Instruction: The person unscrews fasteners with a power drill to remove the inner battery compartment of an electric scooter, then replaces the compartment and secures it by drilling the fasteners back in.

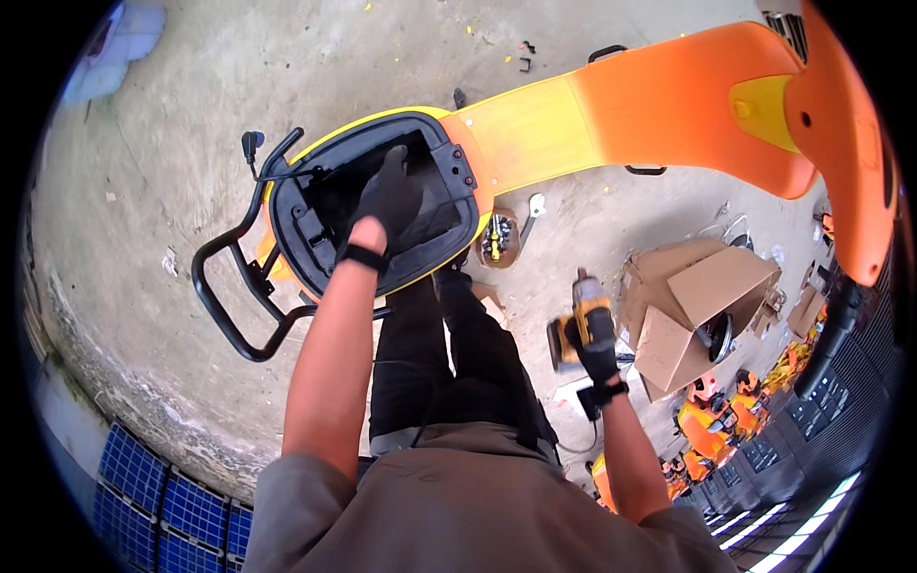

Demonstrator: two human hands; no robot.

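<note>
One drill [594, 310] sits in my right grip [596, 355], clasped round the handle, chuck pointing ahead, left of the box [661, 349]; I judge it heavy and stiff, best held by that handle; my right forearm leans inward; my left arm stretches forward, left grip [390, 198] over the open bin [462, 215]; I cannot tell whether those fingers hold anything; the bin seems rigid, its rim the surest hold.

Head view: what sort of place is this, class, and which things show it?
Probably a vehicle assembly or repair area: the right hand holds a cordless power tool, an orange-and-yellow scooter-like body has its compartment open, and similar orange pieces stand at lower right.
</note>
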